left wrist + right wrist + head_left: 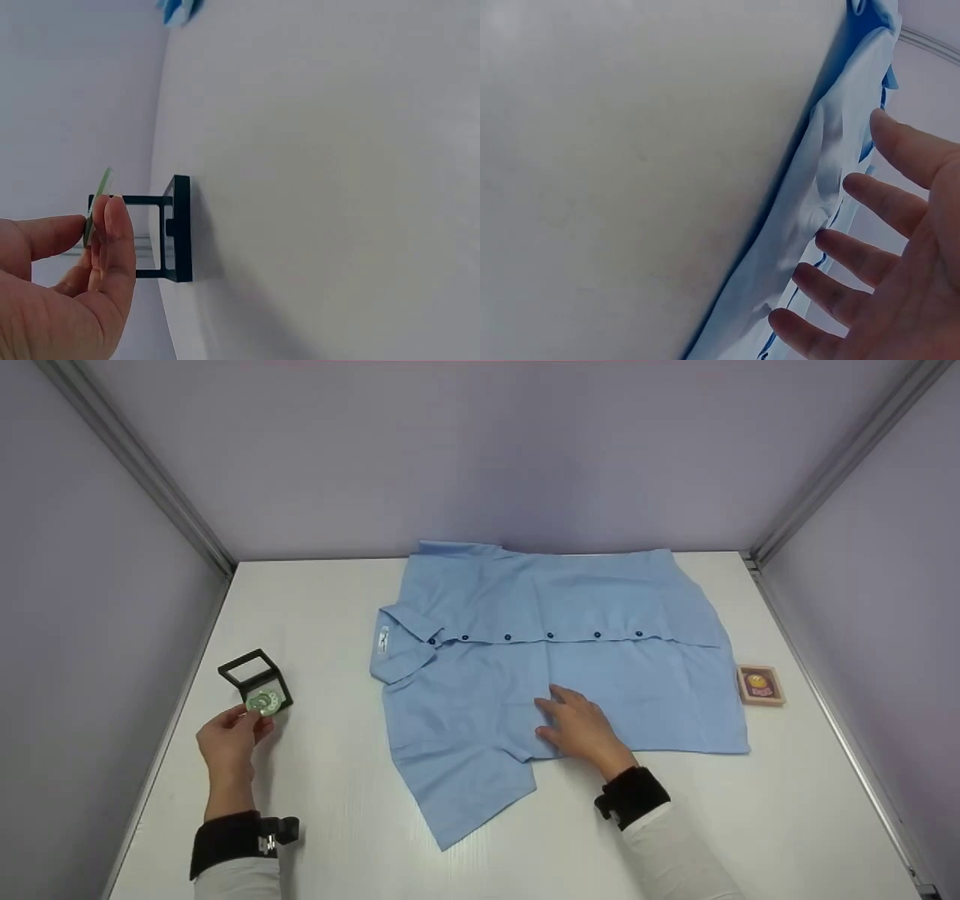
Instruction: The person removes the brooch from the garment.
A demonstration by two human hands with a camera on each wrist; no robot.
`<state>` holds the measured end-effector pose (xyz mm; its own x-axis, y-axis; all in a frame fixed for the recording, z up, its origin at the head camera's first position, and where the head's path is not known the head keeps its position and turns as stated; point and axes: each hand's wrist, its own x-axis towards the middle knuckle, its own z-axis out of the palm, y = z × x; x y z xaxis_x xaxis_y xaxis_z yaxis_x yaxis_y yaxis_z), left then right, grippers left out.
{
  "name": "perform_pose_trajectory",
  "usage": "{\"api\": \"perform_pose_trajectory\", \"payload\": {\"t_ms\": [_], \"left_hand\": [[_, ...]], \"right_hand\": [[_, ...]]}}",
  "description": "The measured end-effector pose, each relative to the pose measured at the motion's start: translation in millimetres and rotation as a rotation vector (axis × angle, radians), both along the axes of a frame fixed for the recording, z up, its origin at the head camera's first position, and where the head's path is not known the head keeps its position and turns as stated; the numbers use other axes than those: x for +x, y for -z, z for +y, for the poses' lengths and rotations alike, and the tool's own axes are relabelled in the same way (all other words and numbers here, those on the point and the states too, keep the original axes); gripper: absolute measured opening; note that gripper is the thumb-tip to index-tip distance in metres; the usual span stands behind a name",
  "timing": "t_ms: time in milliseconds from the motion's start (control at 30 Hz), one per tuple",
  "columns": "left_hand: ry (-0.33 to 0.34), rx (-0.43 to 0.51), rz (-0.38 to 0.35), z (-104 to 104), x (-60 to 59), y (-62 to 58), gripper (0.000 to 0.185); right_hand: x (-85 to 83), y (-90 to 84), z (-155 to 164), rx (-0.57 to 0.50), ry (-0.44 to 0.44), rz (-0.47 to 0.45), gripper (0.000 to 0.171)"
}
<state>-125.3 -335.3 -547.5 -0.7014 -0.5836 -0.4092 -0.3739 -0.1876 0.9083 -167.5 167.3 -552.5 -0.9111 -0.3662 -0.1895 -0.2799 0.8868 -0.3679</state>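
The desk (337,810) is carrying everything here, and the shirt (480,690) is taking up most of its middle. It is lying flat, front up, buttoned, collar toward the left hand's side. The right hand (581,727) is resting palm-down on the lower front panel, fingers (870,255) spread wide and nearly straight, gripping nothing; the right wrist view is showing them hovering just over or lightly on the cloth, whose edge is rippling beside them. The fabric is looking thin, soft and light, so it is likely sliding and bunching under a flat palm rather than lifting; pinching a hem, a sleeve end or the collar would probably be giving a surer hold than pressing the middle.

Well apart from the right fingers, past the shirt's far hem, a small brown card box (761,685) is lying flat; what is inside cannot be told.

Just beyond the left fingertips, a black open frame box (255,675) is standing on the desk. Its faces are looking like bare openings, and nothing is showing inside it. It seems rigid and light, best taken by its bars.

The left hand (229,739) is pinching a round green disc (263,703) edge-on between thumb and fingers (116,240), right in front of the frame and not touching it in the left wrist view. The disc appears thin, stiff and light, possibly slippery, so the rim pinch suits it.
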Motion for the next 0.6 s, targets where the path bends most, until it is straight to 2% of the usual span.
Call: {"api": "perform_pose_trajectory", "payload": {"t_ms": [300,600], "left_hand": [[-0.011,-0.013,-0.04,-14,-12.7,13.1,0.048],[-0.025,0.006,-0.096,-23,-29.0,13.8,0.05]], "right_hand": [[2.2,0.5,2,0.021,-0.004,-0.003,0.05],[1.1,1.8,2,0.028,-0.009,-0.018,0.051]]}}
